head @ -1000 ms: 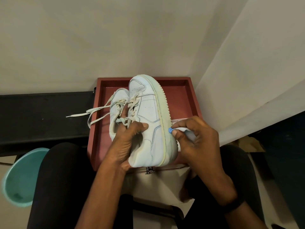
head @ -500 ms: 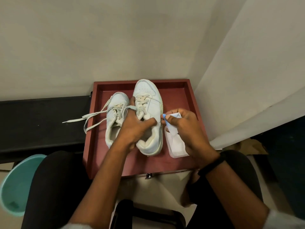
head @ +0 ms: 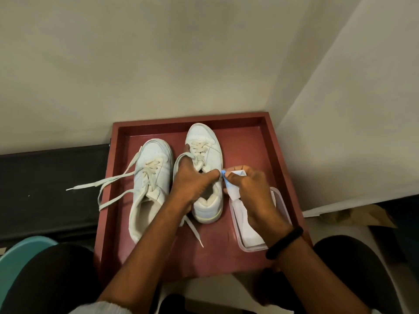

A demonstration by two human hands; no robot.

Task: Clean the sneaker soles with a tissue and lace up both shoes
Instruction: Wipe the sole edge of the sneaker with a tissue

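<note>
While both sneakers stand sole-down in the red tray (head: 249,143), the left hand (head: 192,180) clamps onto the right sneaker (head: 204,141): fingers curled in across laces and tongue, thumb hooked round the outer side, a firm grip on the upper. Just right of that grip, nearly fingertip to thumb, the right hand (head: 249,189) pinches a folded white tissue (head: 232,190) between thumb and fingertips. The tissue hangs right beside the shoe's outer edge, and I can't tell whether it touches. Directly beneath this pinching grip lies a clear plastic container (head: 281,200) with more white sheets inside. A black wristband (head: 285,241) circles the right wrist. Just left of the left hand's grip stands the left sneaker (head: 152,168), its loose laces (head: 102,183) trailing further left over the tray rim onto the black desk (head: 52,177). Nearer the person than that grip, one lace end (head: 195,232) lies on the tray floor. Well off to the left, a teal bin (head: 20,248).
</note>
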